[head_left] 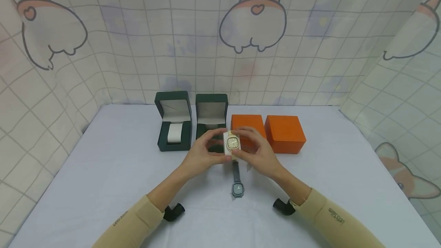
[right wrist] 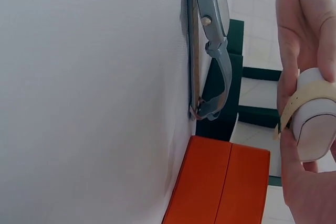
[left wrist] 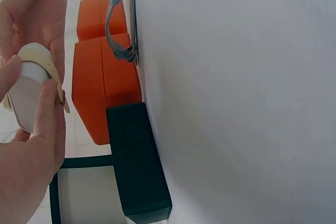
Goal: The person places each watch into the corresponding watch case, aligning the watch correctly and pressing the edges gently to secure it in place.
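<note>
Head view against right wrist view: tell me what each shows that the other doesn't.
Head only: the dial of the cream watch, the sleeves and the animal drawings.
Right wrist only: the crown of the grey watch and its strap in side profile.
Both: left hand, right hand, the white cushion they hold, both watches, green boxes and an orange box.

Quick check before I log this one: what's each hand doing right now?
Left hand: holding the white cushion with the cream-strapped watch around it.
Right hand: holding the same cushion and watch from the other side.
</note>
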{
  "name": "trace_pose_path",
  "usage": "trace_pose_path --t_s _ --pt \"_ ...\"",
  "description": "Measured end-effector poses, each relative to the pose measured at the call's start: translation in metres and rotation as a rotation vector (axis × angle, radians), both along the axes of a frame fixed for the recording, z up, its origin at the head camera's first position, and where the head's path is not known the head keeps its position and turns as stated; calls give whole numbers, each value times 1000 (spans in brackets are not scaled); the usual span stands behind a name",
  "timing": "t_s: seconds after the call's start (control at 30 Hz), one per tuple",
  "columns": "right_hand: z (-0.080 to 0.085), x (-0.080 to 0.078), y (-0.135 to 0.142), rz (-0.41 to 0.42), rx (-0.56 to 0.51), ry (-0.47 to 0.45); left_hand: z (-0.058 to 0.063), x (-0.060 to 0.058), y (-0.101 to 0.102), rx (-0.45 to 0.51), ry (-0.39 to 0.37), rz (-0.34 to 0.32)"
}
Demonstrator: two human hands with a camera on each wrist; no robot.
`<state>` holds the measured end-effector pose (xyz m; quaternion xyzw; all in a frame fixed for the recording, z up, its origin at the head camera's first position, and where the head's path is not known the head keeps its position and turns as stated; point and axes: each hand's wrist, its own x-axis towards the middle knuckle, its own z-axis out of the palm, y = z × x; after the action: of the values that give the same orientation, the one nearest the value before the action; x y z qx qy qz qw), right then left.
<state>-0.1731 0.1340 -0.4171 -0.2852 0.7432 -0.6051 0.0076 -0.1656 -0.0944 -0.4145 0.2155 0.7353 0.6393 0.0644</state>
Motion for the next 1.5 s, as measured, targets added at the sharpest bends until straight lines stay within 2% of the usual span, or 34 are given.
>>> trace_pose_path --t_s 0.4,0.53,0.7,0.87,1.1,1.5 --pt "0 -2 -3 -4 -17 -26 2 -1 -1 -18 15 -2" --pt "0 -2 -3 -6 -12 -28 5 -1 -3 -57 23 -17" --pt "-3 -3 -4 -22 -2 -29 6 -2 -4 -118 74 -23" --pt "-5 -5 -5 -28 -4 -38 5 -4 -5 -164 118 -4" --pt "-1 -5 -4 26 -17 -65 8 -4 -11 -244 145 40" --pt "4 -5 -1 69 25 -77 7 -10 -20 -244 105 49"
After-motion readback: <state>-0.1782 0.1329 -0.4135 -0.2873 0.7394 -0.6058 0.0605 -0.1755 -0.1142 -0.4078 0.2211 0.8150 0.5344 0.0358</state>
